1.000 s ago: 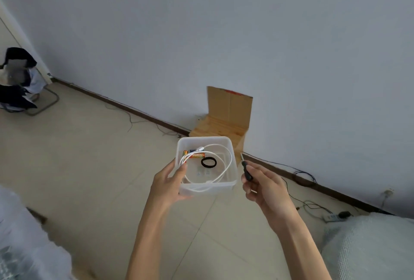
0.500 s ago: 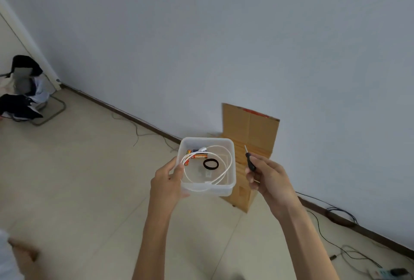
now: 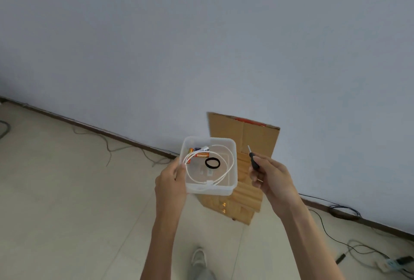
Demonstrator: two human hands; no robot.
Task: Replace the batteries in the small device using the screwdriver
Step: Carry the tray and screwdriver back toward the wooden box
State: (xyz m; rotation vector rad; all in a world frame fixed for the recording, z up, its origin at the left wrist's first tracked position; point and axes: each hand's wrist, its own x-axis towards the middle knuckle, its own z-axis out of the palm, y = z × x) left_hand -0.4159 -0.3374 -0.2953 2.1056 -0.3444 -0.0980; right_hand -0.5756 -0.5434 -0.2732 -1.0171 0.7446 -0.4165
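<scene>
My left hand (image 3: pixel 170 181) grips the left rim of a translucent plastic tub (image 3: pixel 233 181), held up in front of me. Inside the tub lie orange batteries (image 3: pixel 200 155), a coiled white cable (image 3: pixel 224 175) and a black ring (image 3: pixel 212 163). My right hand (image 3: pixel 272 178) holds a small black-handled screwdriver (image 3: pixel 253 162) to the right of the tub, its metal tip pointing up. No small device shows in view.
A small wooden cabinet (image 3: pixel 244 199) with a cardboard sheet (image 3: pixel 244 134) leaning behind it stands against the grey wall. Cables (image 3: pixel 336 208) and a power strip (image 3: pixel 389 264) lie on the tiled floor at right. My shoe (image 3: pixel 199 257) shows below.
The view has swung right and closer to the wooden cabinet; the chair at far left left the frame. Both hands keep the same hold on the tub and the screwdriver.
</scene>
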